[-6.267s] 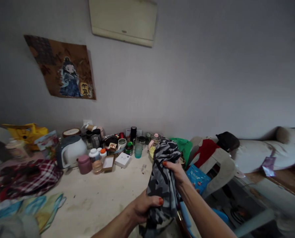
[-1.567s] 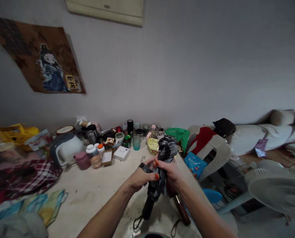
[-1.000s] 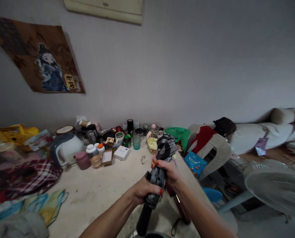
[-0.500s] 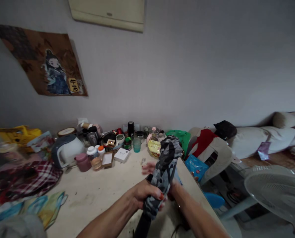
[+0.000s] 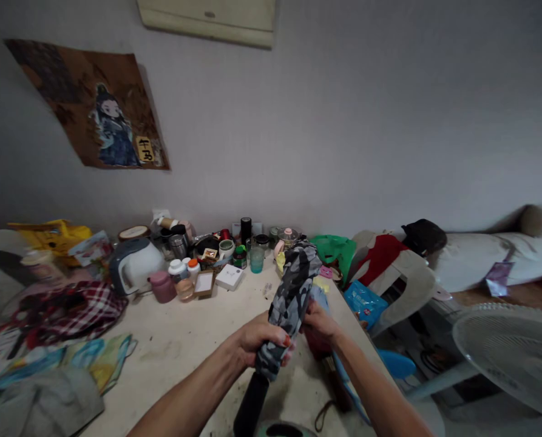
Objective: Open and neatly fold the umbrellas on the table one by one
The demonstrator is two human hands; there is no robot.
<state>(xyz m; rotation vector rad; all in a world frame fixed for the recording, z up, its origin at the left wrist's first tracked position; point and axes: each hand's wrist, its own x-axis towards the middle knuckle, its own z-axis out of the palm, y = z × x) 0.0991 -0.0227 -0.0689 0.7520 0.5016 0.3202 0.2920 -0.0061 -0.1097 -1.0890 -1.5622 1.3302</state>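
Note:
A folded umbrella (image 5: 291, 291) in grey, black and white camouflage cloth leans up and away over the table, its black handle (image 5: 251, 403) pointing down toward me. My left hand (image 5: 265, 341) is wrapped round the lower part of the cloth, just above the handle. My right hand (image 5: 320, 321) is closed at the right side of the cloth, fingers pinched against it about midway up. The fingertips of that hand are partly hidden. Below my right wrist lie a dark red item (image 5: 317, 345) and a brown strip with a cord loop.
Along the wall stand an electric kettle (image 5: 138, 267), a pink jar (image 5: 162, 286), a white box (image 5: 229, 277), a glass (image 5: 256, 260) and several bottles. Plaid cloth (image 5: 88, 312) lies at left. A chair (image 5: 400, 297) and a fan (image 5: 507, 352) stand at right.
My right hand has moved from behind the umbrella to its right side and closed on the cloth. The umbrella has shifted slightly left and down. The view has turned a little.

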